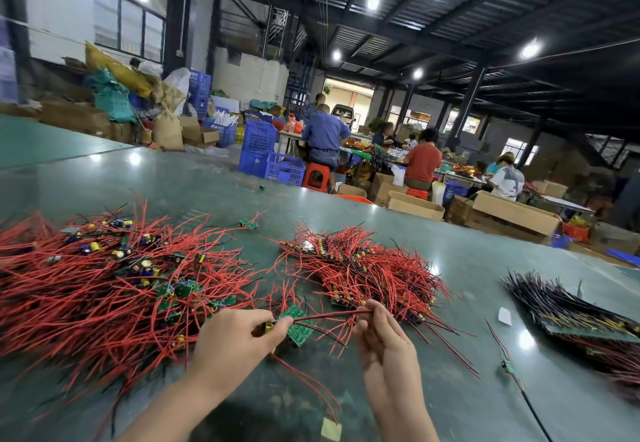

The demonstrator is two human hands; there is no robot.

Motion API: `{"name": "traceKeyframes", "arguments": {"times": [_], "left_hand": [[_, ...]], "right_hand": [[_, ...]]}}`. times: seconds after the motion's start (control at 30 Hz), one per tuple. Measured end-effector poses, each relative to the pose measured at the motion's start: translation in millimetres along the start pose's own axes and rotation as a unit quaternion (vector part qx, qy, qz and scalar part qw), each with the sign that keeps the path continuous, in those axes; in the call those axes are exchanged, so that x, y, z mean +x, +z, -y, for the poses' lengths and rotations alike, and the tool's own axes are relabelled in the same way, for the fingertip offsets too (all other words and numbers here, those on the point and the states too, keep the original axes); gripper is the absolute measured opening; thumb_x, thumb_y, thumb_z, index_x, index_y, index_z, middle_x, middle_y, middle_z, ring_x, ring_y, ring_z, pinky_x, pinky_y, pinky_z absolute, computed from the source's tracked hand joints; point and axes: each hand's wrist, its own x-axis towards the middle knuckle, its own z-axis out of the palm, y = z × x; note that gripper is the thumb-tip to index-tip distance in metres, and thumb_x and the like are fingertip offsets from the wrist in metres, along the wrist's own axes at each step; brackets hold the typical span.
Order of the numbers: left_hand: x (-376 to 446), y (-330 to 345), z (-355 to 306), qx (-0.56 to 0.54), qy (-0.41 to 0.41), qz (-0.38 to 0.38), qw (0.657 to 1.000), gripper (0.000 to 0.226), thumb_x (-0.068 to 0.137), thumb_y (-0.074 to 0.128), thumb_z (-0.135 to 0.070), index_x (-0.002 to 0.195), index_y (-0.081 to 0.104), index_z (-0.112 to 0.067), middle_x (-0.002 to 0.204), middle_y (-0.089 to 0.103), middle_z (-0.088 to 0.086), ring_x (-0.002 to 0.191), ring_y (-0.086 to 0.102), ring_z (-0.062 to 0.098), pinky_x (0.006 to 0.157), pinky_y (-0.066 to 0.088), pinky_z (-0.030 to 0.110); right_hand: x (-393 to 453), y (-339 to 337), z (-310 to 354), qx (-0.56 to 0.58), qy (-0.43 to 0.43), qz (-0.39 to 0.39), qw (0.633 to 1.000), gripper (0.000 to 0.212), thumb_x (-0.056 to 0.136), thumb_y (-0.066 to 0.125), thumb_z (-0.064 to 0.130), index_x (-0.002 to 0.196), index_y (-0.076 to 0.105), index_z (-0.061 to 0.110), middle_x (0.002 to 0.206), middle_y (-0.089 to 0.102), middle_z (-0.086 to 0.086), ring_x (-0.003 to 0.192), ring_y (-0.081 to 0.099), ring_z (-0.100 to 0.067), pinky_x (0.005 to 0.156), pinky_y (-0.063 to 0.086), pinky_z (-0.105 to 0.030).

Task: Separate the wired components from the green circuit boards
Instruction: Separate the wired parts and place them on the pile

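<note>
While gripped over the green table (485, 268), small green circuit board (297, 324) held just in front of the big left-hand heap (114, 279) of red-wired boards, apparently lifted out of it. Left hand (232, 340) curled round the component end of the board, thumb and forefinger pinching near a yellow part; grip likely chosen to brace the board against a pull. Right hand (380, 332) pinching the far end of the red wires (329, 315), fingertips closed on them, other fingers loosely bent. Wires drawn taut between the 2 hands, so judged mid-pull, separation not yet done.

Second heap (360, 268) of red wires lying right of the held board and just beyond the right hand, touching or nearly touching its fingers; probably the sorted-out side, though small parts appear in it too, so cannot tell for certain. Stack of dark-wired panels (568, 310) well right of the held board, near the table edge. 1 stray wired board (508, 366) between that stack and the right hand. Heaps kept either side of the hands, likely for short reach.

Next move judged: steady pull along the wire line, board held flat. Risk: wire snapping short or slipping from the pinch.
</note>
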Motion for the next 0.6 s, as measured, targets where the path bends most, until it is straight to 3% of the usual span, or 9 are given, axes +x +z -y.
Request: {"name": "traceKeyframes", "arguments": {"times": [0.07,0.17,0.27,0.37,0.47,0.53,0.6], "left_hand": [[4,2,1,-0.098,-0.063,0.060,0.991,0.054,0.086,0.062,-0.044,0.039,0.050,-0.021,0.034,0.034,-0.005,0.035,0.033,0.009,0.044,0.024,0.018],[9,-2,-4,-0.249,-0.156,0.141,0.945,0.053,0.086,0.063,-0.036,0.038,0.054,-0.016,0.033,0.031,-0.007,0.030,0.026,0.006,0.039,0.026,0.014],[8,-7,-7,-0.342,-0.224,0.210,0.888,0.049,0.072,0.071,-0.049,0.043,0.052,-0.014,0.036,0.027,-0.001,0.032,0.016,0.012,0.037,0.017,0.017],[3,-7,-12,-0.384,-0.259,0.274,0.843,0.052,0.072,0.069,-0.057,0.046,0.051,-0.016,0.039,0.023,-0.002,0.035,0.011,0.011,0.040,0.013,0.015],[3,-6,-14,-0.455,-0.296,0.313,0.780,0.051,0.078,0.051,-0.060,0.054,0.057,-0.016,0.043,0.021,-0.005,0.037,0.014,0.009,0.039,0.015,0.015],[6,-6,-11,-0.539,-0.329,0.306,0.712,0.043,0.082,0.048,-0.049,0.067,0.063,-0.012,0.049,0.023,-0.005,0.040,0.018,0.009,0.038,0.019,0.019],[9,-4,-6,-0.634,-0.338,0.254,0.648,0.038,0.083,0.049,-0.038,0.079,0.069,-0.006,0.055,0.036,-0.001,0.042,0.031,0.011,0.039,0.031,0.021]], "right_hand": [[1,-3,-1,-0.068,-0.075,-0.021,0.995,0.030,0.087,0.056,0.000,0.066,0.075,0.010,0.066,0.070,-0.005,0.052,0.060,-0.006,0.054,0.052,-0.015],[3,-8,-6,-0.155,-0.160,-0.053,0.974,0.024,0.086,0.061,0.001,0.070,0.075,0.013,0.065,0.070,-0.002,0.053,0.057,-0.004,0.054,0.048,-0.012],[6,-11,-11,-0.160,-0.138,-0.060,0.976,0.019,0.086,0.061,0.003,0.075,0.076,0.010,0.065,0.069,0.000,0.054,0.055,-0.004,0.054,0.048,-0.012],[9,-12,-12,-0.118,-0.105,-0.057,0.986,0.024,0.087,0.060,0.004,0.071,0.077,0.011,0.066,0.069,-0.001,0.056,0.057,-0.005,0.054,0.049,-0.013],[11,-11,-9,-0.090,-0.059,-0.044,0.993,0.022,0.088,0.059,0.008,0.076,0.077,0.014,0.071,0.070,0.001,0.059,0.057,-0.006,0.055,0.051,-0.015],[10,-8,-10,-0.148,-0.042,-0.040,0.987,0.015,0.089,0.060,0.017,0.099,0.071,0.016,0.087,0.072,0.004,0.072,0.059,-0.009,0.067,0.052,-0.022],[7,-7,-14,-0.213,-0.054,-0.046,0.975,0.028,0.091,0.058,0.025,0.119,0.058,0.021,0.110,0.066,0.004,0.099,0.059,-0.013,0.092,0.049,-0.034]]}}
